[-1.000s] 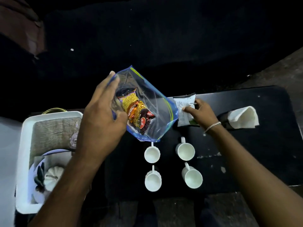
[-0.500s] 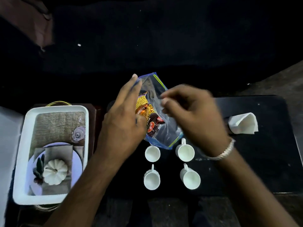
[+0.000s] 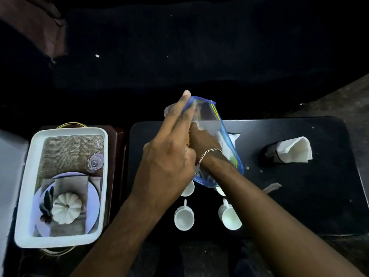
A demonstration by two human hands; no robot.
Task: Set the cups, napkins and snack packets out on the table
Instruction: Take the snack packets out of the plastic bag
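- Now, head view: left hand [image 3: 167,162] grips the bag [image 3: 217,124] by its side, fingers [image 3: 182,105] straight along the mouth, holding it up over the table [image 3: 299,186].
- Right hand [image 3: 201,138] is inside the bag; can't tell if fingers have closed on a packet, packets mostly hidden.
- Cups [image 3: 183,217] sit below, napkin [image 3: 294,149] far right.
- Tip: keep mouth wide, draw pkt straight out, clear of cups.

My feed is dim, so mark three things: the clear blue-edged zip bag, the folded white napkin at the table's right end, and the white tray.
clear blue-edged zip bag [image 3: 209,114], head view, clear upper panel.
folded white napkin [image 3: 297,149], head view, middle of the fold.
white tray [image 3: 26,186], head view, left rim.
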